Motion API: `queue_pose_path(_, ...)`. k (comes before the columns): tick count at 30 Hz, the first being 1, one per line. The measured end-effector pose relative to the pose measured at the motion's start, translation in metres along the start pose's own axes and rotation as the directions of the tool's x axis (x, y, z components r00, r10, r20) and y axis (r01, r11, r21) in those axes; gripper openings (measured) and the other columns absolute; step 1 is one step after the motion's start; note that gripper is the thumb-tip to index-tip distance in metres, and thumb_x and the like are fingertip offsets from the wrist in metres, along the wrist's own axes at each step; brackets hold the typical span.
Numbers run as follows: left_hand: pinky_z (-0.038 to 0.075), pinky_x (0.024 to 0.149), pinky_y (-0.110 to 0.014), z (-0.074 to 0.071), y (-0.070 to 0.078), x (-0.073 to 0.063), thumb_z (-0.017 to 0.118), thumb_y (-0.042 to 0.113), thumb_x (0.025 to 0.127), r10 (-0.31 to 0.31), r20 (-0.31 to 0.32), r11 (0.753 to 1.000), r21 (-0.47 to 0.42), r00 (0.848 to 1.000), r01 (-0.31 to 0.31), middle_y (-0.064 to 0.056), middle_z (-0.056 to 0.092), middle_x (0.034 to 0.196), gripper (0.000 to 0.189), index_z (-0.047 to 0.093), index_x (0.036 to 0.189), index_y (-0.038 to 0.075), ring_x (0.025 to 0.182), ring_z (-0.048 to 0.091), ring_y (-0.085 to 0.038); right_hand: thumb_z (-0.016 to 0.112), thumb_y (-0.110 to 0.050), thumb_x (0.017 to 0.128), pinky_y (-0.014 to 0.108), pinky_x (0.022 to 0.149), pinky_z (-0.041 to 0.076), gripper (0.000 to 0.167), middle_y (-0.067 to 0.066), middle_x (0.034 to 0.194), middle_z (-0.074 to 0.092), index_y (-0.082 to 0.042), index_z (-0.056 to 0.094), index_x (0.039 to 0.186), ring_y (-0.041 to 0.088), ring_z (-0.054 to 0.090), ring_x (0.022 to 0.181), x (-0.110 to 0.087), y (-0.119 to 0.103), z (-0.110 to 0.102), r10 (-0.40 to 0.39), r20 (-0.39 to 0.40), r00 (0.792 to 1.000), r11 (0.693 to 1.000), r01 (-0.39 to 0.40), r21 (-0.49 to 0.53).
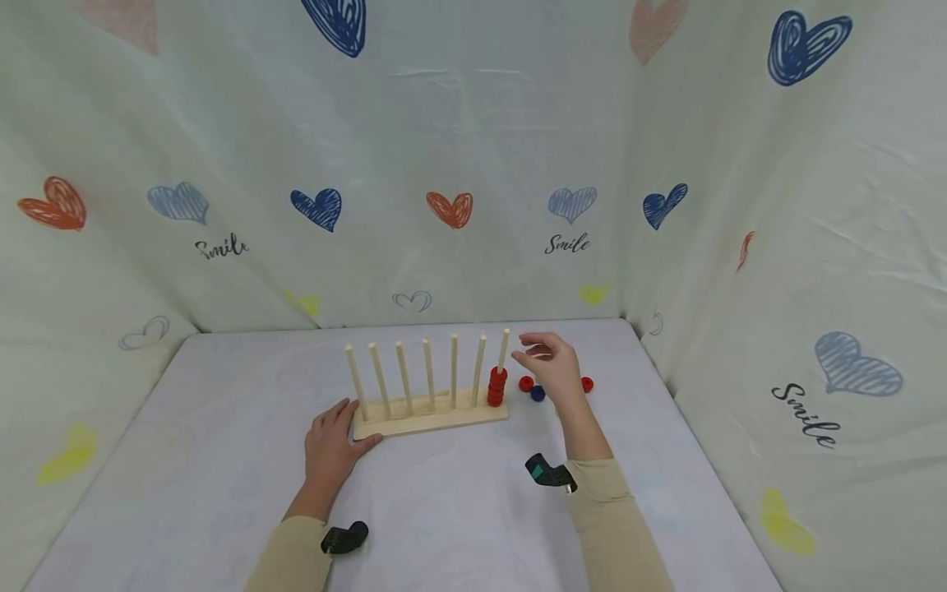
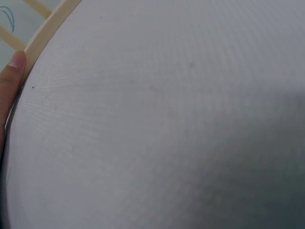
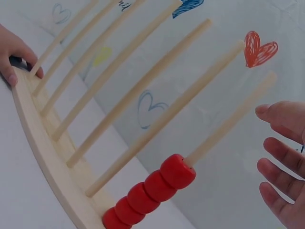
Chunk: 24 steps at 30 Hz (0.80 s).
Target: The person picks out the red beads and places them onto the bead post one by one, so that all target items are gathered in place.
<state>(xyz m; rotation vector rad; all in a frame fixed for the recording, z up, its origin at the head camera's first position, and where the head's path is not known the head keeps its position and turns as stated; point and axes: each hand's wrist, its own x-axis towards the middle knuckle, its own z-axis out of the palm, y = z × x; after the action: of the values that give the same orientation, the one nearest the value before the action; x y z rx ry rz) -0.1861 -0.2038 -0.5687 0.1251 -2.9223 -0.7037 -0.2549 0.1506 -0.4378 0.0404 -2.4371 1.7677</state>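
A pale wooden peg rack (image 1: 432, 421) stands on the table, its several upright pegs in a row. Red beads (image 3: 145, 196) are stacked on the lower part of the rightmost peg; the other pegs are bare. My left hand (image 1: 330, 444) grips the left end of the base, thumb along the front edge and fingers round the far side. Beside the top of the rightmost peg is my right hand (image 1: 551, 366), its fingers loosely bent and apart, with nothing between them. In the right wrist view its fingertips (image 3: 272, 144) show just right of that peg.
Right of the rack lie a loose red bead (image 1: 526, 384) and a dark blue bead (image 1: 538, 394). Another red bead (image 1: 588, 384) is on the far side of my right wrist. A white cloth covers the table (image 1: 444, 510), and printed curtains (image 1: 473, 271) rise behind and beside it.
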Motion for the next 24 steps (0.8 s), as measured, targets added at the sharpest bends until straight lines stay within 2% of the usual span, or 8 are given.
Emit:
queue_pose_path(8,0.032,0.100,-0.062,0.004,-0.004,0.001,0.079,0.042,0.080,0.014,-0.030,1.000,0.024,0.999,-0.014,-0.022,0.037,0.148,0.081,0.045,0.142,0.002,0.130,0.033,-0.046,0.077,-0.011,0.085,0.028,0.077,0.053,0.032,0.010,0.114,0.062,-0.006,0.068,0.115,0.025,0.058,0.099,-0.004,0.010,-0.004,0.053,-0.013,0.999,0.998,-0.053,-0.015)
queue_pose_path(15,0.032,0.099,-0.061,0.007,-0.005,0.000,0.077,0.043,0.081,0.019,-0.019,0.999,0.032,1.000,-0.018,-0.023,0.038,0.147,0.082,0.044,0.143,0.001,0.129,0.034,-0.045,0.076,-0.009,0.085,0.029,0.082,0.052,0.033,0.011,0.114,0.063,-0.002,0.067,0.116,0.027,0.059,0.102,-0.005,0.029,-0.005,0.036,-0.017,0.999,0.998,-0.036,-0.042)
queue_pose_path(24,0.032,0.098,-0.062,0.007,-0.003,-0.001,0.075,0.042,0.083,0.029,-0.039,1.000,0.006,0.999,-0.029,-0.023,0.039,0.145,0.080,0.044,0.144,0.000,0.128,0.035,-0.045,0.076,-0.005,0.084,0.028,0.081,0.054,0.032,0.012,0.114,0.063,0.000,0.067,0.114,0.027,0.060,0.100,-0.009,0.052,-0.003,0.019,-0.033,0.999,0.999,-0.021,-0.050)
